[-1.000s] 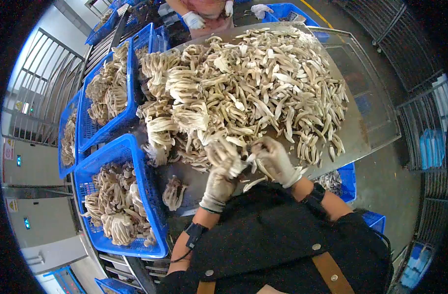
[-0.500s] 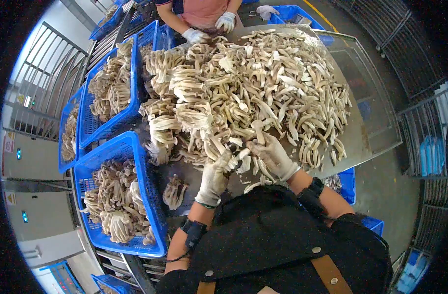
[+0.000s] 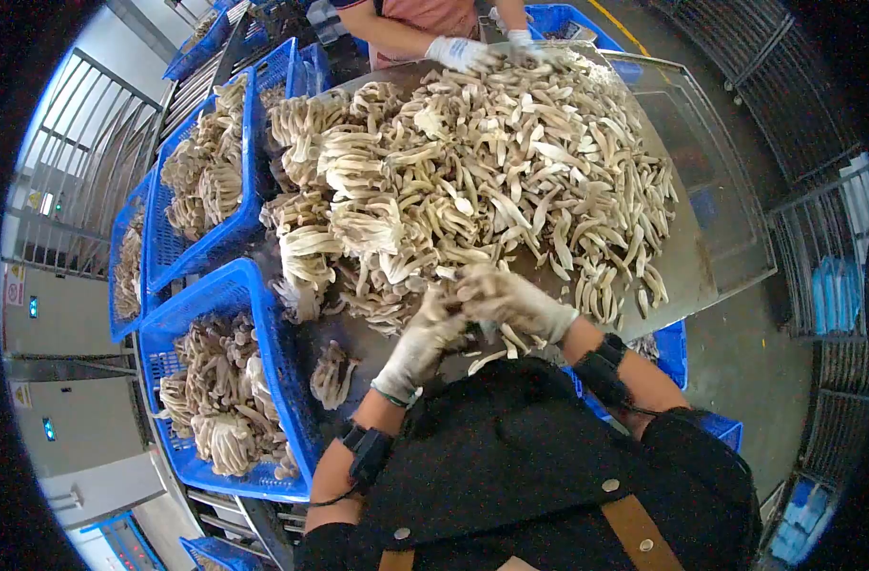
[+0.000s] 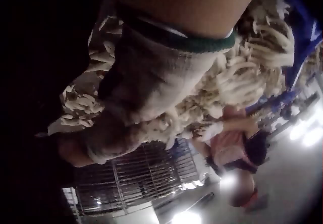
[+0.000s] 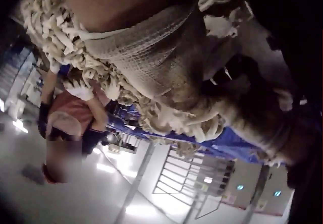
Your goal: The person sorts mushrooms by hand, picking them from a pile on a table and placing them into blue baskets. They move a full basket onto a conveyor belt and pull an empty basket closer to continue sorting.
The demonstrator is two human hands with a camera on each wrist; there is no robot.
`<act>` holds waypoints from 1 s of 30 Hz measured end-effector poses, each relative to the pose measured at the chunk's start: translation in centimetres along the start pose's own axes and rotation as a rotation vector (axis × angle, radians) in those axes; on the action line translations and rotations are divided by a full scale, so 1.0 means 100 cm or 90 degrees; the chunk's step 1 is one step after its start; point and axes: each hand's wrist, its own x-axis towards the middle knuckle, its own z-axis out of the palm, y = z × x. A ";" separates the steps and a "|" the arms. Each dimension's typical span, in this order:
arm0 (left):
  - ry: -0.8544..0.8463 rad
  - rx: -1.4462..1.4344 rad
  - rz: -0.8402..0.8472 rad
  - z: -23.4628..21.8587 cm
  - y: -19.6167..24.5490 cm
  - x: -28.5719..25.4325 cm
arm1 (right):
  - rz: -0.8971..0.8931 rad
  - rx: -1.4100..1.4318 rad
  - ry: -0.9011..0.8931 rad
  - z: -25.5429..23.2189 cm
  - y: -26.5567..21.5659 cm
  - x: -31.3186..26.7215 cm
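Observation:
My gloved left hand (image 3: 420, 344) grips a small mushroom cluster (image 3: 417, 284) near the front edge of the metal table. My gloved right hand (image 3: 518, 303) reaches across from the right, its curled fingers right at the left hand's fingertips and the cluster. The two hands largely hide what lies between them, and I cannot tell what the right fingers hold. Just beyond the hands spreads a big heap of pale mushrooms (image 3: 548, 181), whole clusters to the left and loose single stems to the right. One small cluster (image 3: 332, 374) lies alone left of my left hand.
A blue basket of mushroom clusters (image 3: 311, 419) stands at the near left, another blue basket (image 3: 253, 171) beyond it. Across the table a person's white-gloved hands (image 3: 463, 54) are at the heap. Another blue crate (image 3: 677, 354) sits below the table at right.
My right hand has moved left and in against the left hand; the mushroom stem that stood up by its fingers no longer shows. The other person's hands have shifted right onto the heap.

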 end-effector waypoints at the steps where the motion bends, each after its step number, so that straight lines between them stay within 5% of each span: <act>1: -0.055 0.099 0.081 0.012 0.002 0.002 | 0.012 -0.203 -0.024 0.007 -0.007 0.004; 2: -0.088 0.036 0.045 0.019 0.011 -0.002 | 0.052 -0.187 0.013 0.010 -0.022 -0.002; 3: -0.065 0.011 0.026 0.016 0.011 0.002 | -0.082 -0.023 0.034 -0.013 0.038 0.019; 5: -0.017 -0.038 -0.024 0.002 0.006 0.003 | 0.019 0.130 0.019 -0.017 -0.001 -0.001; 6: -0.017 0.088 -0.058 0.001 0.010 0.002 | -0.011 0.171 0.066 -0.017 0.012 0.003; 9: -0.214 0.227 0.030 0.001 -0.016 0.019 | -0.170 -0.168 -0.128 -0.017 0.023 0.015; 10: -0.222 0.272 0.097 0.012 -0.002 0.016 | -0.057 -0.121 -0.107 -0.020 0.010 0.008; 11: -0.183 0.163 0.052 0.014 0.008 0.012 | 0.053 -0.070 -0.076 -0.022 -0.004 0.001; 13: -0.101 -0.054 -0.040 0.009 0.018 0.004 | 0.040 0.147 -0.025 -0.033 -0.005 -0.001; 14: -0.100 0.139 -0.031 -0.004 0.003 0.015 | 0.041 0.173 -0.038 -0.035 0.009 0.008; 15: -0.203 0.354 0.132 0.005 0.009 0.016 | -0.150 -0.157 -0.128 -0.031 0.011 0.014; 16: -0.252 0.544 0.331 0.014 0.016 0.016 | -0.124 -0.217 -0.120 -0.030 0.016 0.015; 17: -0.219 0.587 0.373 0.006 0.005 0.027 | -0.102 -0.280 -0.115 -0.031 0.017 0.018; 18: -0.183 0.629 0.413 -0.002 -0.005 0.037 | -0.068 -0.053 -0.133 -0.037 0.011 0.015; 19: -0.092 0.426 0.153 -0.001 0.001 0.040 | -0.139 -0.085 -0.095 -0.044 0.001 0.017; 20: -0.005 0.071 0.010 0.005 0.002 0.030 | -0.207 -0.121 -0.051 -0.051 -0.010 0.018; 21: -0.073 0.160 -0.039 0.007 0.012 0.036 | 0.020 0.070 0.005 -0.045 -0.012 0.011; 22: -0.138 0.296 0.000 0.009 0.002 0.051 | 0.002 0.241 0.084 -0.027 -0.013 0.007; 23: -0.202 0.431 0.046 0.011 -0.005 0.066 | -0.002 -0.045 -0.033 -0.031 -0.007 0.023; 24: -0.182 0.366 -0.029 0.017 0.011 0.068 | -0.079 -0.094 -0.004 -0.042 -0.010 0.029; 25: -0.051 0.416 0.075 0.030 0.042 0.059 | -0.038 0.065 0.056 -0.051 -0.014 0.030; 26: -0.011 0.278 0.055 0.025 0.048 0.052 | -0.013 0.227 0.126 -0.060 -0.019 0.031; 27: 0.028 0.141 0.034 0.016 0.055 0.042 | -0.150 0.135 0.200 -0.076 -0.012 0.033; 28: 0.034 0.115 0.010 0.012 0.068 0.025 | -0.123 -0.086 0.292 -0.092 -0.002 0.029; 29: 0.057 0.206 -0.089 -0.015 0.045 0.021 | -0.096 -0.311 0.380 -0.116 0.013 0.026; 30: 0.063 0.218 -0.065 -0.037 0.000 0.019 | -0.081 -0.367 0.380 -0.107 0.022 0.021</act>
